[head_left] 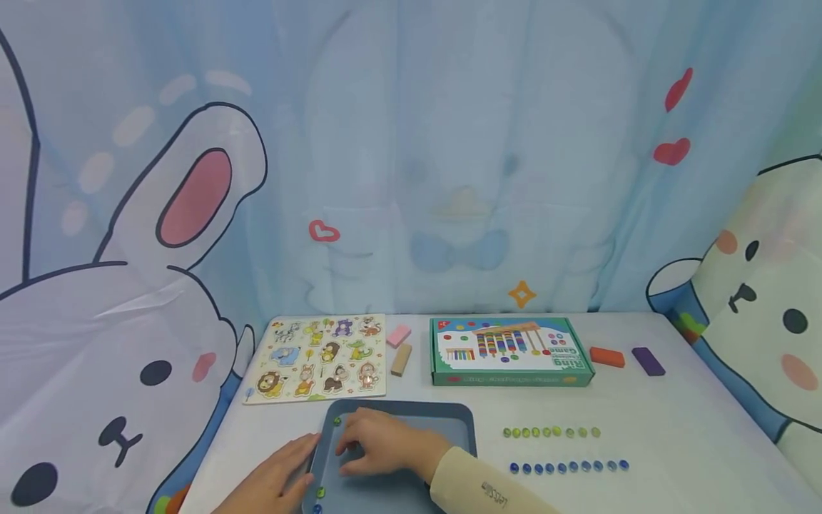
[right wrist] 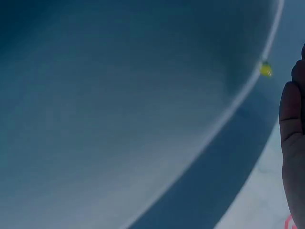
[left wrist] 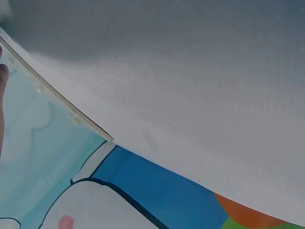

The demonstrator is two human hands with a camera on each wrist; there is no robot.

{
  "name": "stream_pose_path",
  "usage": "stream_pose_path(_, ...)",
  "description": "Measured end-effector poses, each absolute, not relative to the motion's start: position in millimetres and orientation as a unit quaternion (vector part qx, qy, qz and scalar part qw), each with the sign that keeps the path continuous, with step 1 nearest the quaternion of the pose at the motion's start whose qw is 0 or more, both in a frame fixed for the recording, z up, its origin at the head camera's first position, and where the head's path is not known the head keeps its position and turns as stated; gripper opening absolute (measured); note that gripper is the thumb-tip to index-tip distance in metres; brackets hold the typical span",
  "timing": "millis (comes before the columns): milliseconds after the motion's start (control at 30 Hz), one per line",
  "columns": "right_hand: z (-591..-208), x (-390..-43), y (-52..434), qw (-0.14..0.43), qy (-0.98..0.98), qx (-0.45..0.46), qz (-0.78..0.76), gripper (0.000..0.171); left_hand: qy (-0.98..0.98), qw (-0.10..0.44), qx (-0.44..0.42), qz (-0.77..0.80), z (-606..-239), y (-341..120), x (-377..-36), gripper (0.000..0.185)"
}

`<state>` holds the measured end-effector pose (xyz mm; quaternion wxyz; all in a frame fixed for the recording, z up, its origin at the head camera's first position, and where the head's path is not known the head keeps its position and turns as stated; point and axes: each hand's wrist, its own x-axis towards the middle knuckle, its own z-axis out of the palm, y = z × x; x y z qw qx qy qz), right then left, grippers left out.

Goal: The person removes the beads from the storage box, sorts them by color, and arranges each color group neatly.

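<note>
- Both hands lie at the grey tray [head_left: 459,421]: right hand [head_left: 375,442] flat inside with relaxed fingers, left hand [head_left: 272,482] spread on its left rim, holding nothing.
- Tray sits at the counter's [head_left: 674,442] near edge, long axis left to right, its front cut off.
- Green box [head_left: 510,351] reads "Ring Game"; the sleeve's lettering is illegible.
</note>
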<state>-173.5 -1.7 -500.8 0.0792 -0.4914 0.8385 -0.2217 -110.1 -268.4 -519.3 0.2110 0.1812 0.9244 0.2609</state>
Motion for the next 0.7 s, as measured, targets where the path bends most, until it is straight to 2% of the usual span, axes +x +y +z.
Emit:
stream_pose_path(267, -511.9, -165.9, -29.3, 0.068, 0.83, -0.531, -0.16, 0.025, 0.924, 0.196, 0.196, 0.265, -517.4, -268.9, -109.8, 0.077)
stream_pose_path(700, -515.6, -154.7, -47.3, 0.085, 0.801, -0.571, -0.157, 0.013, 0.927, 0.165, 0.22, 0.256, -520.8, -270.1, -110.6, 0.073)
